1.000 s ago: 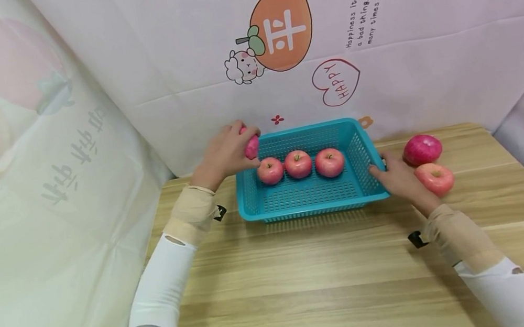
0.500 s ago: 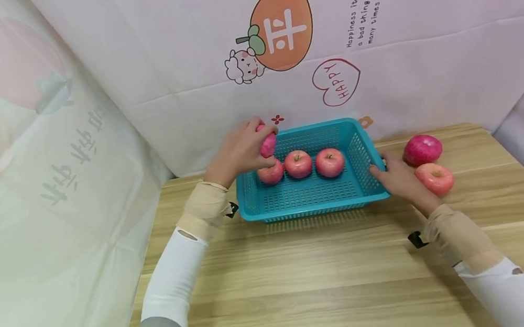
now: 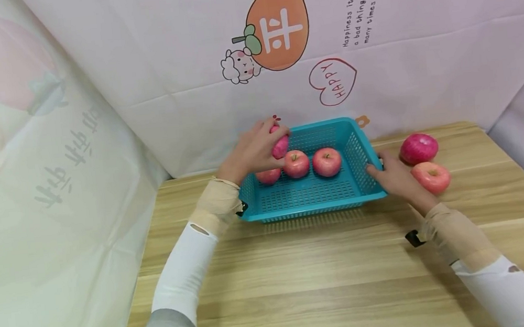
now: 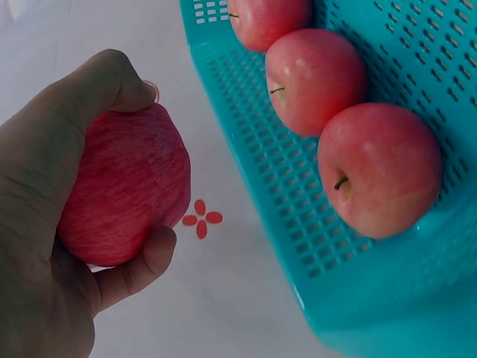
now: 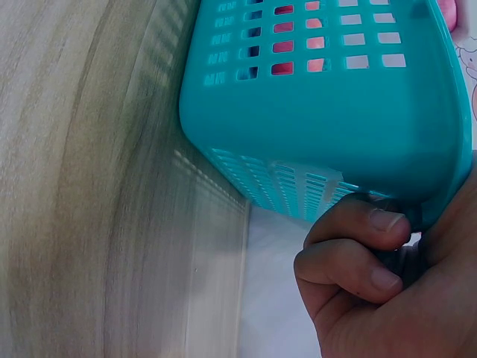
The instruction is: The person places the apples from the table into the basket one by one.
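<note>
My left hand (image 3: 257, 147) grips a dark pinkish-red apple (image 4: 130, 186), held above the back left part of a teal plastic basket (image 3: 314, 211). Three red apples sit in a row inside the basket: a left one (image 3: 269, 177) partly covered by my hand, a middle one (image 3: 296, 164) and a right one (image 3: 327, 162). At the basket's right end, my right hand (image 3: 398, 179) holds the rim, thumb on the inner side. In the right wrist view, its fingers (image 5: 346, 268) curl under that rim (image 5: 455, 134).
Right of the basket, a dark pink round fruit (image 3: 419, 148) and a lighter red apple (image 3: 431, 177) stand on the wooden table (image 3: 320, 279), close by my right hand. A white printed cloth (image 3: 176, 61) hangs behind the basket, and another covers the left side.
My left hand has moved right with the apple, from the basket's left edge to over its back left part. My right hand keeps its hold on the rim.
</note>
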`<state>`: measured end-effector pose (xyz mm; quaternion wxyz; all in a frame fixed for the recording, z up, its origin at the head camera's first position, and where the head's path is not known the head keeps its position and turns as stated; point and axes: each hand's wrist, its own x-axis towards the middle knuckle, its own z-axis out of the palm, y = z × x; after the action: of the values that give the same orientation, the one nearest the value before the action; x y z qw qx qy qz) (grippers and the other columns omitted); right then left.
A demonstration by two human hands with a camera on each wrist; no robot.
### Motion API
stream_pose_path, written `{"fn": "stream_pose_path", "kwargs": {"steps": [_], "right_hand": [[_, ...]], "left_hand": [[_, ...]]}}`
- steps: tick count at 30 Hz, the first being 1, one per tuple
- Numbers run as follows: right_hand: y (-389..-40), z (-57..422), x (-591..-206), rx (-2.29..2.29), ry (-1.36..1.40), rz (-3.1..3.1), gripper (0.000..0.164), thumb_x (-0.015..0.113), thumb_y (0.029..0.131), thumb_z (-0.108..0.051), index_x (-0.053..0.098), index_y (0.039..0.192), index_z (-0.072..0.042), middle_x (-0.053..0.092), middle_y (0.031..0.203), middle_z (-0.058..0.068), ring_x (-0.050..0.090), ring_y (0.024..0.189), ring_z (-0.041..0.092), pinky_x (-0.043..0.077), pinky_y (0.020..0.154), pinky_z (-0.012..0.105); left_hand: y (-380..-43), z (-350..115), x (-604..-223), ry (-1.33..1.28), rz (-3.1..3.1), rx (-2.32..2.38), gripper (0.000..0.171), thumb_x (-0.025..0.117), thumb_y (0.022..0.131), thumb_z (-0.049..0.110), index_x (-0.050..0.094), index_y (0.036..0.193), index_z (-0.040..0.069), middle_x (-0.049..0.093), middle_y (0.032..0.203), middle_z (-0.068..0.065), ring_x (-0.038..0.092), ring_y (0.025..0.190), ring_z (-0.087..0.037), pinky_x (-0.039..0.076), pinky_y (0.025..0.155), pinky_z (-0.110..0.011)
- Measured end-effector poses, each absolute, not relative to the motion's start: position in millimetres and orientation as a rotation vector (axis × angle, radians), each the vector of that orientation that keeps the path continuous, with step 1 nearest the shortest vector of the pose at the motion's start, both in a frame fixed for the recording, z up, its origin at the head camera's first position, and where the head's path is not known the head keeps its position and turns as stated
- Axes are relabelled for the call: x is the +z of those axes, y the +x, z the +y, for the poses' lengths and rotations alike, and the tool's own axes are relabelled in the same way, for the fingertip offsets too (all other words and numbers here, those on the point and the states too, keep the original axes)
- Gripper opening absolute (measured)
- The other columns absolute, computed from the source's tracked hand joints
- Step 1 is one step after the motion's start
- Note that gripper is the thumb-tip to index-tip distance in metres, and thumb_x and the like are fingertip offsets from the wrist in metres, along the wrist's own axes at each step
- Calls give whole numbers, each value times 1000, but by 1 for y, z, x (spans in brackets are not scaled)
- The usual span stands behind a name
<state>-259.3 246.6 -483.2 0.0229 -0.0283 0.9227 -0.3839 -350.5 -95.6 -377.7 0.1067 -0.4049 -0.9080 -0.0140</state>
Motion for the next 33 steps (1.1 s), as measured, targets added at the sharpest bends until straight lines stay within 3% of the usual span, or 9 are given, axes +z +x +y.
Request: {"fn": "stream_pose_path", "kwargs": {"steps": [11,20,33], "right_hand": [[-259,246,-483,-1180,-81,2854,57,40,103,-33,30,137,12,49,123,35,57,101,45,50,81,60],[-259,245,-483,-1173,-62,2843,60,40,103,-35,27,140,11,47,126,35,55,104,46,50,82,60],[-258,246,-483,-1206,-81,2842,58,40,103,-33,29,139,11,46,127,34,54,105,45,49,83,61]], "left_hand": [[-359,-77,-395,-1249,-2646,-108,56,63,78,53,52,128,32,46,119,2,44,99,-14,49,63,-27],[-363,-63,-407,-1238,-2669,-105,57,63,77,55,50,129,37,43,121,5,41,105,-12,47,63,-29],[-364,-44,-415,-1395,-2686,-228,56,65,73,46,51,126,36,44,119,8,42,101,-10,46,66,-25]]}}
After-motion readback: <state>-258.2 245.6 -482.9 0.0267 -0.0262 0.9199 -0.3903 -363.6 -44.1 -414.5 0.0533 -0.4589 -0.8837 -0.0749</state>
